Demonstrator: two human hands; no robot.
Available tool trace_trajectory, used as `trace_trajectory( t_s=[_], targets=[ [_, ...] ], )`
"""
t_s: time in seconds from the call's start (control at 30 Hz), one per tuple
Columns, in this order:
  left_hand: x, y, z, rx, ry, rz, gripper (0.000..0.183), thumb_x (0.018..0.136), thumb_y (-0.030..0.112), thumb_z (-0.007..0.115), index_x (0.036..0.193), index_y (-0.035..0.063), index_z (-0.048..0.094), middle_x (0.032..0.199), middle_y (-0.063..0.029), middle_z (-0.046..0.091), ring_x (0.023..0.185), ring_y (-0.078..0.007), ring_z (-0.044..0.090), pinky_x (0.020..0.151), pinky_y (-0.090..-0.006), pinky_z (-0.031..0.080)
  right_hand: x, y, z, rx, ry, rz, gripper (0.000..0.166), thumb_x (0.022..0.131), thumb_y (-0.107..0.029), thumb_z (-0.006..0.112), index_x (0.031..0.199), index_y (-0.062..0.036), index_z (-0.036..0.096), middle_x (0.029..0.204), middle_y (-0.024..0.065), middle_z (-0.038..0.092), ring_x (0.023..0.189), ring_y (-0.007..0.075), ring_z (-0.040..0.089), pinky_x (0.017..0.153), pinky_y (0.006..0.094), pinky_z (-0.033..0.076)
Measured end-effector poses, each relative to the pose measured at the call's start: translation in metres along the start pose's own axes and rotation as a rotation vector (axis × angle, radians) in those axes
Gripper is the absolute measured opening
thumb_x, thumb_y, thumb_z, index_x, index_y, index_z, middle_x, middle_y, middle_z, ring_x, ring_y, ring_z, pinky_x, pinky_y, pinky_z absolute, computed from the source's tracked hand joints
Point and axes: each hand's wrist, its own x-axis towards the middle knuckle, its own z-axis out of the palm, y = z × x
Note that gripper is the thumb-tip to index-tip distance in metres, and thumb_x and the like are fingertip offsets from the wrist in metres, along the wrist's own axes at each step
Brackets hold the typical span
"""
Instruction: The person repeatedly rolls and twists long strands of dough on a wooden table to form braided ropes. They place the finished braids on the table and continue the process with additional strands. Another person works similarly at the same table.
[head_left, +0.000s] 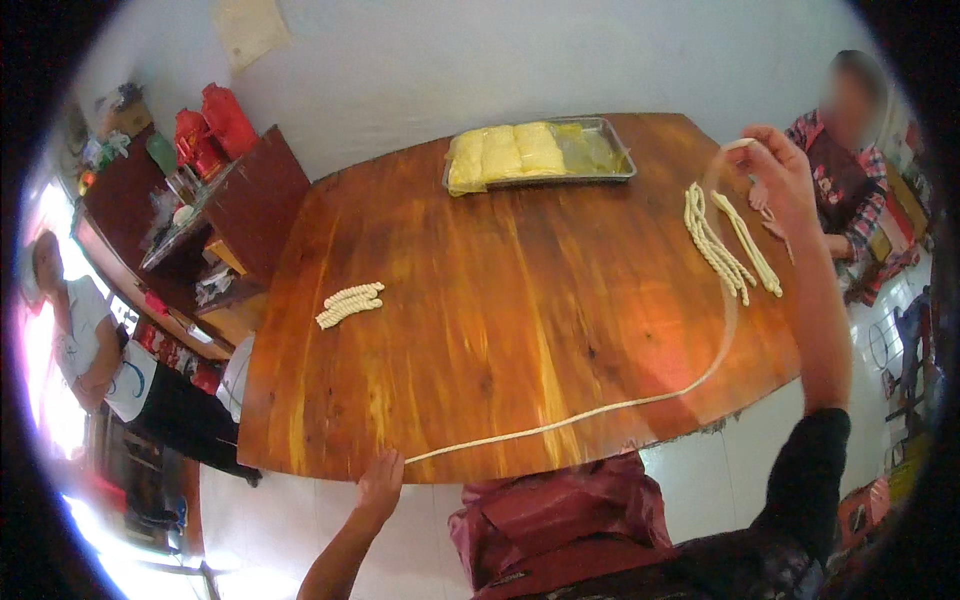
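Note:
A long pale strand, like dough, runs in a curve along the near edge of the wooden table (465, 322). My left hand (381, 480) lies over the strand's left end at the near left edge. Raised at the right, my right hand (772, 161) grips the other end of the strand (555, 425), whose lifted part is blurred by motion. Several twisted strands (716, 244) and some smoother folded ones (746, 244) lie below and left of my right hand. Short twisted pieces (351, 304) rest together on the table's left side.
A metal tray (619, 150) with plastic-covered yellow blocks (510, 150) stands at the far edge. One person (844, 172) sits at the right, with a hand near the table; another (112, 360) stands at the left. A dark red cabinet (247, 202) borders the far left side.

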Motion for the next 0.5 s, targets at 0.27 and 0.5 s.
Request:
trace_trajectory(
  t_s=[0.27, 0.5],
  targets=[
    [0.028, 0.031, -0.014, -0.042, 0.131, 0.089, 0.011, 0.074, 0.004, 0.060, 0.085, 0.0053, 0.062, 0.081, -0.0073, 0.057, 0.069, -0.0235, 0.056, 0.060, -0.0355, 0.046, -0.143, 0.028, 0.201, 0.046, -0.923, -0.461, 0.021, 0.086, -0.022, 0.057, 0.103, -0.0111, 0.063, 0.094, 0.0103, 0.064, 0.087, 0.0289, 0.062, 0.073, 0.0403, 0.051],
    [0.099, -0.028, 0.066, -0.300, 0.207, -0.612, 0.011, 0.077, 0.019, 0.065, 0.079, 0.0075, 0.065, 0.084, -0.0087, 0.063, 0.075, -0.0296, 0.059, 0.067, -0.0393, 0.047, -0.217, 0.200, 0.228, -0.425, -0.657, -0.072, 0.021, 0.085, -0.029, 0.058, 0.094, -0.0105, 0.061, 0.076, 0.0096, 0.062, 0.072, 0.0308, 0.061, 0.064, 0.0423, 0.047]
  ],
)
